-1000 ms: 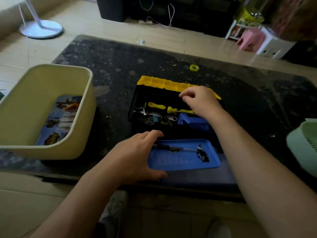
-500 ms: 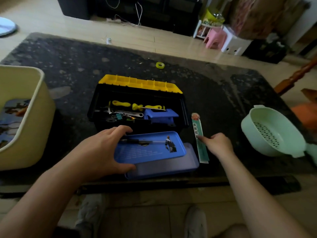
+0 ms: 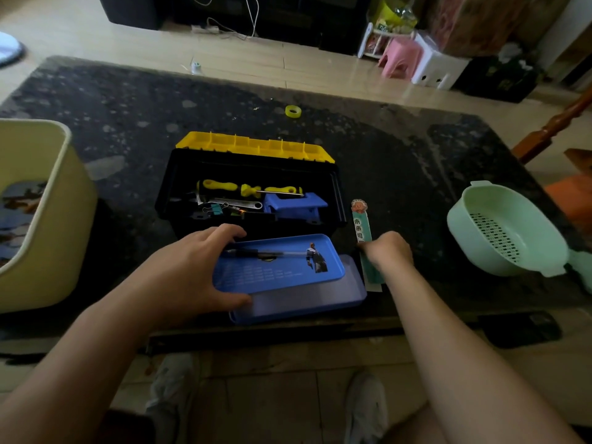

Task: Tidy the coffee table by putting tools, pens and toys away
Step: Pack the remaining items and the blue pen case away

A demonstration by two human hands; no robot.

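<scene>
Dark speckled stone made up the glossy coffee table (image 3: 400,161), and on it a black plastic toolbox (image 3: 179,187) stood open, its ribbed yellow lid (image 3: 256,145) tipped back. Inside lay yellow-handled screwdrivers (image 3: 221,186), a flat metal wrench (image 3: 237,204) and a green binder clip (image 3: 216,208).

Just in front of the box, our left hand (image 3: 189,274) gripped the left end of a shallow blue pencil tray (image 3: 275,277), fingers over its far edge and thumb on the near one. A slim clear pen (image 3: 256,253) lay along the tray, which sat askew on a paler rectangular cover (image 3: 314,302).

Our right hand (image 3: 389,253) was curled down over a narrow green paper bookmark (image 3: 360,225) lying flat beside the tray. Its fingertips were hidden, so we could not tell whether they pinched or only pressed.

A perforated mint colander (image 3: 499,267) sat to the right, a smooth cream bin (image 3: 57,251) to the left, and a small yellow tape roll (image 3: 293,111) farther back.
</scene>
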